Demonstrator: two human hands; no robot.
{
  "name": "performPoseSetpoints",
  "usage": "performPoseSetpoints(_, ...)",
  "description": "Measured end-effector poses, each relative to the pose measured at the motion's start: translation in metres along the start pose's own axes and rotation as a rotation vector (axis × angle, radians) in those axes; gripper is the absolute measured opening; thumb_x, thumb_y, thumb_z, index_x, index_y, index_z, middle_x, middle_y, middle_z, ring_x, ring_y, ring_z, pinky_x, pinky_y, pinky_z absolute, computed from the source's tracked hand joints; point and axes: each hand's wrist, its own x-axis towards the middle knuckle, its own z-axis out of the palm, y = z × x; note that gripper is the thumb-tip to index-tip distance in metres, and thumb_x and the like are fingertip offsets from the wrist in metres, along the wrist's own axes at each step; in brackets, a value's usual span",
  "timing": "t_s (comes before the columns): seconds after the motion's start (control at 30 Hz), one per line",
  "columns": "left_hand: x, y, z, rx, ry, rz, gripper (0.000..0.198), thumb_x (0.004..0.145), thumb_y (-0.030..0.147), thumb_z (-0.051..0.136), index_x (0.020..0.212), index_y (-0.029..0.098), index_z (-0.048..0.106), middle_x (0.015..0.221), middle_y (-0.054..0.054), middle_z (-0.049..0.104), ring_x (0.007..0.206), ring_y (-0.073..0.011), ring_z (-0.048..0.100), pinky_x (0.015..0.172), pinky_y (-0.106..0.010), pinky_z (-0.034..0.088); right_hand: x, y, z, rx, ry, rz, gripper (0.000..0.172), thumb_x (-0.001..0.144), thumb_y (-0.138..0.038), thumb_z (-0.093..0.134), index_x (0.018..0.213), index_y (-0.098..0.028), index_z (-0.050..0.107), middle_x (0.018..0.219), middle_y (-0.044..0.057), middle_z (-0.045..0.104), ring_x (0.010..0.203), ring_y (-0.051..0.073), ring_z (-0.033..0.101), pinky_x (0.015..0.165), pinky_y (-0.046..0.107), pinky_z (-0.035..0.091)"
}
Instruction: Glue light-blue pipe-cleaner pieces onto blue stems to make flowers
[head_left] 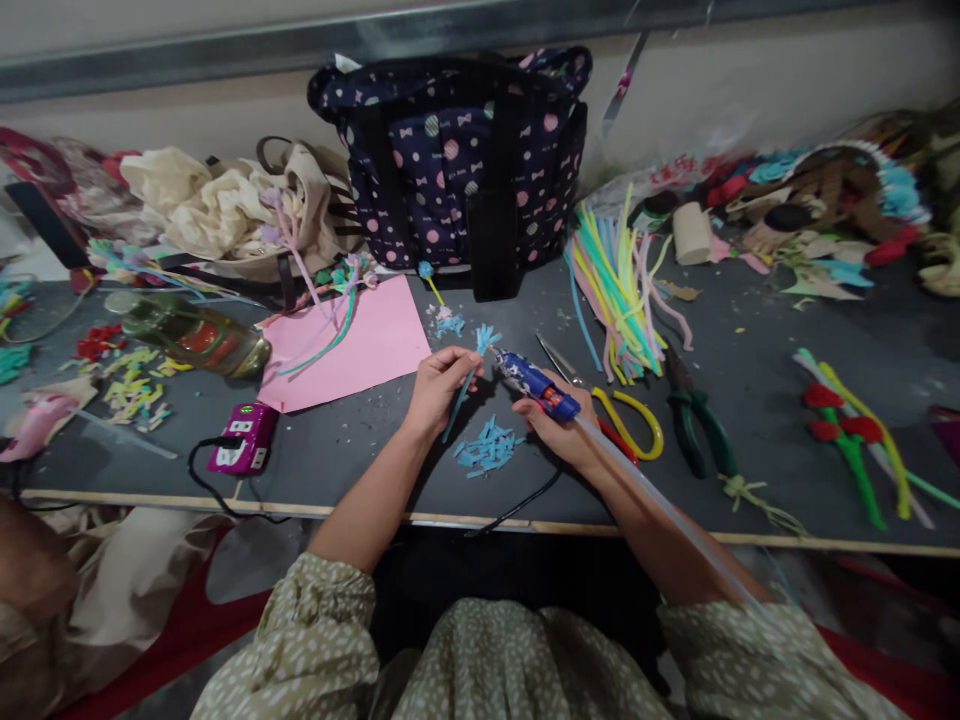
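Observation:
My left hand (437, 388) is closed in a pinch on a thin blue stick topped with blue paper fringe (486, 340). My right hand (559, 432) grips a blue glue gun (534, 384), its nozzle pointing left at the fringe, a long clear glue stick (660, 505) trailing back over my forearm. A small heap of cut blue paper bits (489, 446) lies on the dark table (337, 450) between my hands.
Yellow-handled scissors (626, 410) and green pliers (694, 420) lie right of my hand. Behind are coloured straws (619, 285), a dotted navy bag (465, 150), pink paper (352, 345), a bottle (191, 335), a purple plug block (244, 438) and red-and-green flower stems (855, 440).

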Motion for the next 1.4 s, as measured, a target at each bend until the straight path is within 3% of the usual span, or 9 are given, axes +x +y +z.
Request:
performPoseSetpoints(0.37, -0.001, 0.002, 0.001, 0.002, -0.021, 0.018, 0.024, 0.071, 0.037, 0.079, 0.074, 0.016, 0.07, 0.068, -0.001, 0.067, 0.056, -0.0075, 0.054, 0.057, -0.021, 0.045, 0.0, -0.005, -0.001, -0.049, 0.015, -0.005, 0.036, 0.081, -0.058, 0.067, 0.082, -0.024, 0.055, 0.055, -0.003, 0.056, 0.055, 0.018, 0.064, 0.052, 0.026, 0.044)
performPoseSetpoints(0.97, -0.001, 0.001, 0.0, 0.008, -0.03, 0.027, 0.02, 0.074, 0.036, 0.078, 0.074, 0.017, 0.07, 0.069, -0.001, 0.067, 0.056, -0.0078, 0.054, 0.058, -0.022, 0.045, 0.001, -0.01, -0.002, -0.099, 0.013, -0.014, 0.041, 0.081, -0.063, 0.064, 0.076, -0.024, 0.052, 0.054, -0.003, 0.053, 0.049, 0.016, 0.057, 0.051, 0.026, 0.041)
performPoseSetpoints(1.4, -0.001, 0.002, 0.0, 0.009, -0.031, 0.029, 0.023, 0.071, 0.038, 0.079, 0.074, 0.017, 0.07, 0.069, 0.0, 0.067, 0.056, -0.008, 0.054, 0.057, -0.021, 0.045, 0.0, -0.003, -0.002, -0.197, 0.013, -0.112, 0.041, 0.084, -0.064, 0.059, 0.08, -0.023, 0.056, 0.059, -0.001, 0.057, 0.051, 0.014, 0.053, 0.052, 0.026, 0.037)
